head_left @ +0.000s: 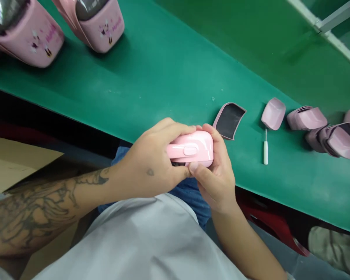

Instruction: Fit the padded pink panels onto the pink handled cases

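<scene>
Bright, even overhead light. Soft glare on pink plastic case (191, 146) between fingers (175, 128); soft shadows under pink shells (32, 44) well beyond fingers. Tattooed forearm (37, 212) behind fingers slightly blurred; green bench edge (297, 210) bowed by wide lens.

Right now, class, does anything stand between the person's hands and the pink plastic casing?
Nothing visible does: the left hand and the right hand both grip the pink plastic casing directly, with no tool or cloth between.

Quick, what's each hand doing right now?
Left hand: closed, holding the pink case.
Right hand: closed, holding the pink case.
</scene>
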Demonstrator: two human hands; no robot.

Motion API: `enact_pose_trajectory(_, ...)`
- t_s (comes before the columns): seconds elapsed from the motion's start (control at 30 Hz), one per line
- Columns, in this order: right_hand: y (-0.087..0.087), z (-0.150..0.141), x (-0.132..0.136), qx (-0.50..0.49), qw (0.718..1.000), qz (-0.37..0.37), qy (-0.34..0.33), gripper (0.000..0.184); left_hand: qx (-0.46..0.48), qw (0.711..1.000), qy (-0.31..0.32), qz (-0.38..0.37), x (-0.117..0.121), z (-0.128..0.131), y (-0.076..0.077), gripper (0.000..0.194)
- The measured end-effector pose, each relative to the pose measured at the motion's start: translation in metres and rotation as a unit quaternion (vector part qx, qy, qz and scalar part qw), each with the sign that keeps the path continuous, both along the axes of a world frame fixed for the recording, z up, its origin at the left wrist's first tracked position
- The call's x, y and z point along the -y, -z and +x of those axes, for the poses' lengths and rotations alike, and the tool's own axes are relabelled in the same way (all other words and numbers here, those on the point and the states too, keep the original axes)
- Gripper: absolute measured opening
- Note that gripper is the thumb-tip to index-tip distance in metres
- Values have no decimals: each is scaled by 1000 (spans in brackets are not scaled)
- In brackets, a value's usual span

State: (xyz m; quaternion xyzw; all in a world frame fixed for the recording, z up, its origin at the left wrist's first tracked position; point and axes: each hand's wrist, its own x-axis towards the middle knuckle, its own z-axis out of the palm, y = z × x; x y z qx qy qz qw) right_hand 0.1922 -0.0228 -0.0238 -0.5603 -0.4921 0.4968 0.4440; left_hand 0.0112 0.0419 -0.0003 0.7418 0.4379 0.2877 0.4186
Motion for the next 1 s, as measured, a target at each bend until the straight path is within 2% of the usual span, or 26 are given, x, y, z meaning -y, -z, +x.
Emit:
enact_pose_trajectory(0.1,-10,16,-2,37,998,-22,-44,80,7,998,23,58,0,-6,5,57)
enact_pose_trajectory(0.17,-18,29,-4,91,992,-17,-88,80,-2,997,41,70,-1,-10,6,59)
enact_pose_trajectory(0.27,-26,44,-10,159,976,25,-150,83,-34,997,54,47,-5,-12,4,63)
enact_pose_trajectory(0.37,-25,49,-17,171,967,53,-181,87,-51,997,54,18,-8,-11,2,61)
enact_pose_trajectory(0.47,-19,47,-20,154,969,69,-183,82,-43,997,53,29,-9,-10,4,62)
enact_pose_trajectory(0.6,-16,42,-19,168,968,93,-162,72,11,991,72,116,-9,-10,16,63)
enact_pose_trajectory(0.67,-17,40,-19,180,965,104,-159,70,28,987,83,137,-11,-8,20,61)
enact_pose_trajectory(0.87,-19,39,-27,205,958,133,-151,67,-8,990,102,98,-24,-10,13,61)
enact_pose_trajectory(0.93,-15,42,-25,186,964,111,-153,69,-25,989,126,71,-28,-16,14,74)
enact_pose_trajectory(1.0,-7,47,-17,170,972,100,-128,68,-17,991,127,40,-29,-23,25,96)
